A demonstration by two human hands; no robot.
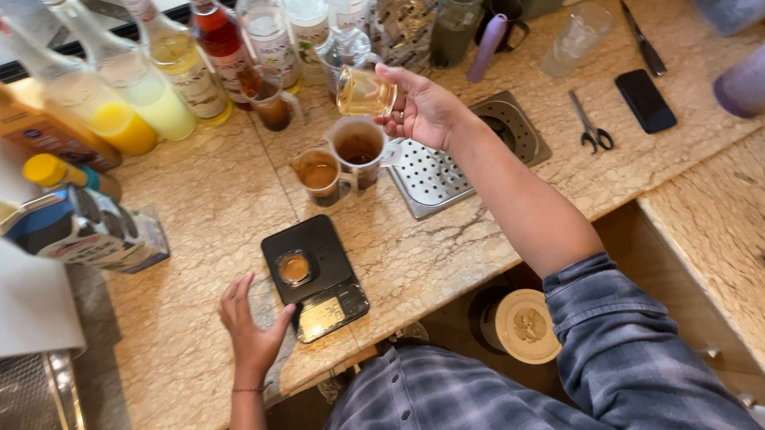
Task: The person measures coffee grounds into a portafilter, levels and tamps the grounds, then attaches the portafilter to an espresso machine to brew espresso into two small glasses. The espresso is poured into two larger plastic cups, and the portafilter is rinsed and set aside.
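A small clear glass point(365, 91) with pale yellow liquid is held tilted in the closed grip of the right hand point(425, 108), above two small pitchers point(340, 161) of brown liquid that are standing side by side on the bench point(193, 289), beside a metal drip tray point(440, 177). The left hand point(248, 326) is laid flat and open on the bench, holding nothing, just beside a black scale point(315, 276) on which a small cup point(294, 268) of brown liquid is placed. Syrup bottles point(199, 60) are lined up behind, and scissors point(591, 125) and a phone point(644, 100) are lying well apart to the right.
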